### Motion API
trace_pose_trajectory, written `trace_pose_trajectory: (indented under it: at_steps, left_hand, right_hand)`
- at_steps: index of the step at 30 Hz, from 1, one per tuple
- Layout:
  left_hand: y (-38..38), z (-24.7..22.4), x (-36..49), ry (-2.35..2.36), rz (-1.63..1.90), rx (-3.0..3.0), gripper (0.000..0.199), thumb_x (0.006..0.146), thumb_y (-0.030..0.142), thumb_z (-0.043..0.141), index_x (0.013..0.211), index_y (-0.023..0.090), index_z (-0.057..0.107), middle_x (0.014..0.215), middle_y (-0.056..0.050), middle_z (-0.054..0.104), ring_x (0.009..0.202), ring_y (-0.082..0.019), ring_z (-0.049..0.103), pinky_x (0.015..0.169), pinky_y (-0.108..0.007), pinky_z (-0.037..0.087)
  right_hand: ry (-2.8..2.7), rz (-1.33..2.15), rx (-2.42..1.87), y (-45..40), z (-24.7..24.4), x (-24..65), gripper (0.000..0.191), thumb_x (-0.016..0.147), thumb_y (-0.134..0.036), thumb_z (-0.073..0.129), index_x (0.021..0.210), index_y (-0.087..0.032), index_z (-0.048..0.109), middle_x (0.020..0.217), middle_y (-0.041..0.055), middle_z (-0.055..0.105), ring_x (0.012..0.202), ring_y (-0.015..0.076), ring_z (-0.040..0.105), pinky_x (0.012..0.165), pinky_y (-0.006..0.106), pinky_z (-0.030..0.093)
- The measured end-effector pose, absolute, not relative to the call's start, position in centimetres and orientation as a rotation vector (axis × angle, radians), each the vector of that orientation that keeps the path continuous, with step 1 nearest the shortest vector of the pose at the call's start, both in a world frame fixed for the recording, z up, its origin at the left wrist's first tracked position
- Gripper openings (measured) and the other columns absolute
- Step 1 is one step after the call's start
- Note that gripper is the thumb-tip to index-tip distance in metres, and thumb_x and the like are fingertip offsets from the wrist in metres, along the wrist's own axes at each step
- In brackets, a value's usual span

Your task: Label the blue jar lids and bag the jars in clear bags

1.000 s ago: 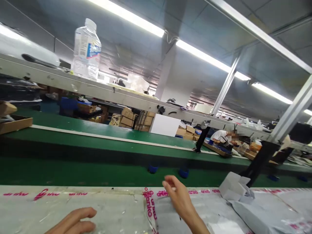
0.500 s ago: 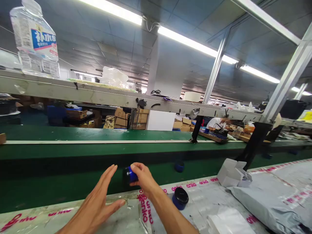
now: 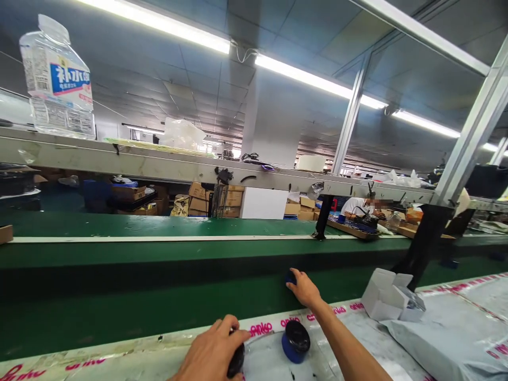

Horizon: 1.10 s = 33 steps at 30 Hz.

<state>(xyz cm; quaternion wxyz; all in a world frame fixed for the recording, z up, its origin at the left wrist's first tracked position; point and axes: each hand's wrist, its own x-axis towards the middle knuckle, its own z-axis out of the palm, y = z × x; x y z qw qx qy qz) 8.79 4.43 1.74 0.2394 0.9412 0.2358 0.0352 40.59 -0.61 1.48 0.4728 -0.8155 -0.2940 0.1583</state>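
Low in the view, my left hand (image 3: 216, 346) is wrapped round a dark round object (image 3: 237, 361), mostly covered by the fingers, over the plastic-covered table edge. Farther off, my right hand (image 3: 305, 288) reaches over the green belt (image 3: 138, 296) and grips a small dark blue round item (image 3: 291, 277) between thumb and fingers. Between the two arms, a blue round container with a black top (image 3: 296, 341) stands on the plastic cover (image 3: 262, 365), touched by neither hand.
An opened white box (image 3: 387, 296) and a grey plastic bag (image 3: 444, 338) lie at the right. A shelf rail (image 3: 166, 168) crosses above the belt, bearing a clear bottle (image 3: 59, 79). Black-footed posts (image 3: 423, 238) rise at the right. A person (image 3: 355, 205) is beyond the belt.
My left hand has moved right and down and closed round a dark object. My right hand has gone right, from the blue item it held to the one farther along the belt.
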Motion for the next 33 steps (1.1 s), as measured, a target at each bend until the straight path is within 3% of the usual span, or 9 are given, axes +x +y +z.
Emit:
trace_pose_trajectory:
  at_steps: [4,8,13,16,18,22,26,29,33]
  left_hand:
    - [3.9,1.0,10.9,0.593,-0.026,2.609,0.058,0.072,0.033,0.068,0.13,0.036,0.063,0.127,-0.015,0.062,0.121,-0.042,0.057,0.099,-0.06,0.048]
    - [3.1,1.8,10.1,0.692,0.009,2.538,0.085,0.067,0.032,0.073,0.147,0.028,0.048,0.146,-0.015,0.052,0.136,-0.041,0.046,0.112,-0.058,0.039]
    - [-0.1,5.3,8.8,0.683,0.353,2.387,0.097,0.069,0.029,0.07,0.157,0.019,0.029,0.165,-0.009,0.025,0.151,-0.031,0.025,0.124,-0.046,0.025]
    - [-1.6,6.3,9.0,0.519,0.513,2.32,0.096,0.068,0.022,0.071,0.155,0.021,0.031,0.164,-0.007,0.029,0.149,-0.027,0.03,0.124,-0.04,0.027]
    - [-2.3,6.3,9.0,0.449,0.607,2.248,0.088,0.067,0.019,0.073,0.149,0.024,0.042,0.155,-0.006,0.045,0.14,-0.027,0.045,0.119,-0.038,0.035]
    - [-3.1,6.5,8.0,0.488,0.693,2.072,0.064,0.063,0.021,0.082,0.124,0.029,0.064,0.119,0.0,0.071,0.104,-0.024,0.065,0.093,-0.032,0.051]
    - [-3.9,7.2,6.6,0.528,0.694,2.049,0.052,0.064,0.024,0.082,0.114,0.027,0.068,0.104,0.002,0.073,0.094,-0.023,0.065,0.084,-0.031,0.049]
    - [-4.2,7.2,6.2,0.552,0.672,2.032,0.05,0.07,0.029,0.077,0.118,0.026,0.065,0.101,0.0,0.073,0.091,-0.023,0.065,0.08,-0.031,0.049]
    - [-5.0,6.3,6.7,0.7,0.722,2.136,0.05,0.066,0.037,0.079,0.113,0.025,0.063,0.106,-0.002,0.072,0.098,-0.028,0.066,0.084,-0.035,0.049]
  right_hand:
    - [-0.637,0.63,-1.788,-2.2,1.2,39.2,0.034,0.099,-0.04,0.055,0.123,-0.018,0.059,0.118,0.01,0.066,0.099,0.0233,0.066,0.082,0.039,0.054]
    - [-0.607,0.883,-1.489,-5.7,2.3,34.9,0.048,0.1,-0.056,0.034,0.11,-0.018,0.061,0.092,0.0112,0.071,0.073,0.0193,0.067,0.054,0.025,0.045]
    - [-0.552,1.117,-1.178,-9.6,2.6,29.1,0.049,0.096,-0.058,0.045,0.105,-0.013,0.063,0.091,0.0147,0.072,0.063,0.0159,0.062,0.048,0.023,0.042]
    - [-0.533,1.277,-1.017,-10.7,2.1,26.4,0.055,0.089,-0.063,0.059,0.103,-0.01,0.066,0.088,0.0152,0.073,0.059,0.0161,0.062,0.046,0.023,0.045]
    - [-0.573,1.347,-1.013,-11.2,1.9,25.1,0.066,0.08,-0.072,0.065,0.104,-0.011,0.067,0.088,0.0143,0.074,0.057,0.0165,0.062,0.045,0.024,0.047]
    - [-0.698,1.125,-1.292,-12.5,2.2,23.7,0.079,0.075,-0.084,0.058,0.111,-0.014,0.07,0.099,0.0142,0.075,0.076,0.0237,0.069,0.051,0.027,0.051]
    - [-0.831,0.602,-1.512,-14.4,3.3,22.8,0.073,0.082,-0.079,0.054,0.126,-0.022,0.067,0.131,0.0113,0.066,0.1,0.0275,0.068,0.072,0.033,0.056]
    - [-0.979,0.522,-1.597,-15.3,3.6,22.2,0.063,0.084,-0.068,0.056,0.128,-0.024,0.067,0.136,0.0088,0.065,0.109,0.0279,0.066,0.088,0.035,0.054]
    - [-1.176,0.429,-1.704,-15.3,3.0,21.4,0.067,0.078,-0.057,0.061,0.133,-0.019,0.061,0.133,0.0126,0.064,0.116,0.0297,0.063,0.077,0.03,0.056]
